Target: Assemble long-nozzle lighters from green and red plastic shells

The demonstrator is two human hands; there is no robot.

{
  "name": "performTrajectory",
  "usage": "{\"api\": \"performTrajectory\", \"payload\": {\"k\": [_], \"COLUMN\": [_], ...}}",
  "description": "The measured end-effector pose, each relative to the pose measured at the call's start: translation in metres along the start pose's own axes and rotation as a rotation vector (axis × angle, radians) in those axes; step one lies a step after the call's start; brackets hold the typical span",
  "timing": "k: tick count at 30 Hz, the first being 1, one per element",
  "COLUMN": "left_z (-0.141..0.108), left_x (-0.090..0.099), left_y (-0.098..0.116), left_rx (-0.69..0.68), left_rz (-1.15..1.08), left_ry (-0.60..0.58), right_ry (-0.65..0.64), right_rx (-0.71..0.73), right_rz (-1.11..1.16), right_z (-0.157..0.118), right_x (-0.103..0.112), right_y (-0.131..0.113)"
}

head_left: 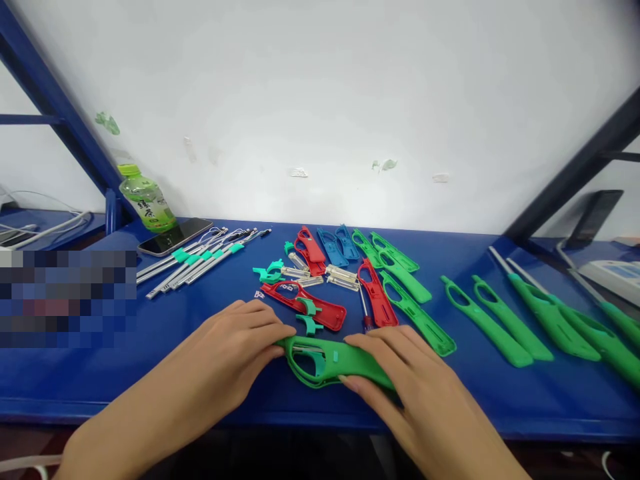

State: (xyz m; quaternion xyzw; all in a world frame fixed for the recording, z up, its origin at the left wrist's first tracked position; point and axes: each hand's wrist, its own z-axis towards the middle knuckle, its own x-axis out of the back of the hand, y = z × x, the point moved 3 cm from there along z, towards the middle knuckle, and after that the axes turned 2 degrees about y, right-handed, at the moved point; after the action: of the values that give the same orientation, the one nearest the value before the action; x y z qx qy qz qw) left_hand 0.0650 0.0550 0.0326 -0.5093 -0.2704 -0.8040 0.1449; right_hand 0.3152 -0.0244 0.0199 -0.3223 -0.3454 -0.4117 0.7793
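Held piece: one green casing (357, 360), at the lower centre of the frame, near the front edge of the blue table (190, 360).
Left hand (235, 353): thumb and fingers pinch the casing's narrow end.
Right hand (415, 380): fingers over the wide end, thumb along the near side, gripping it.
Red casing pieces (379, 293): at least three, centre; the farthest may be two stacked.
Blue casing pieces (334, 248): two, side by side beyond the red ones.
Loose green casing pieces (419, 320): four, right of centre.
Green handles without rods (493, 327): two, farther right.
Green handles with metal rods (555, 317): three visible, at the right edge.
Teal parts (310, 325): four, two just beyond the held casing, two farther left.
Clear parts (343, 279): about five, in the middle.
Screwdriver (365, 303): one, beside a red piece.
Silver rods (193, 270): several with teal clips, left of centre; overlap hides the exact count.
Bottle (147, 203): one, upright but leaning in view, upper left.
Phone (175, 237): one, flat, just in front of the bottle.
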Motion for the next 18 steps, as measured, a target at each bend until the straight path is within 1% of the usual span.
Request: {"api": "performTrajectory", "payload": {"k": [3, 6, 10, 13, 18], "left_z": [-0.0028, -0.0049, -0.0061, -0.0057, -0.0054], "left_x": [-0.0053, -0.0085, -0.0096, -0.0112, -0.0117], "left_y": [-0.0045, -0.0071, -0.0081, -0.0066, -0.0068], "left_rx": [0.044, 0.056, 0.104, 0.087, 0.076], "left_rz": [-0.04, -0.069, -0.052, -0.064, -0.06], "left_ry": [-0.064, -0.109, -0.107, -0.13, -0.107], "right_ry": [0.02, 0.01, -0.004, -0.011, -0.014], "right_rx": [0.055, 0.072, 0.066, 0.055, 0.051], "right_rz": [-0.049, -0.055, -0.069, -0.071, -0.061], "right_z": [0.0008, 0.0, -0.0027, -0.0039, -0.0044], "right_x": [-0.002, -0.0042, -0.0049, -0.004, -0.0034], "right_y": [-0.0017, -0.0019, -0.0019, -0.0018, -0.0006]}}
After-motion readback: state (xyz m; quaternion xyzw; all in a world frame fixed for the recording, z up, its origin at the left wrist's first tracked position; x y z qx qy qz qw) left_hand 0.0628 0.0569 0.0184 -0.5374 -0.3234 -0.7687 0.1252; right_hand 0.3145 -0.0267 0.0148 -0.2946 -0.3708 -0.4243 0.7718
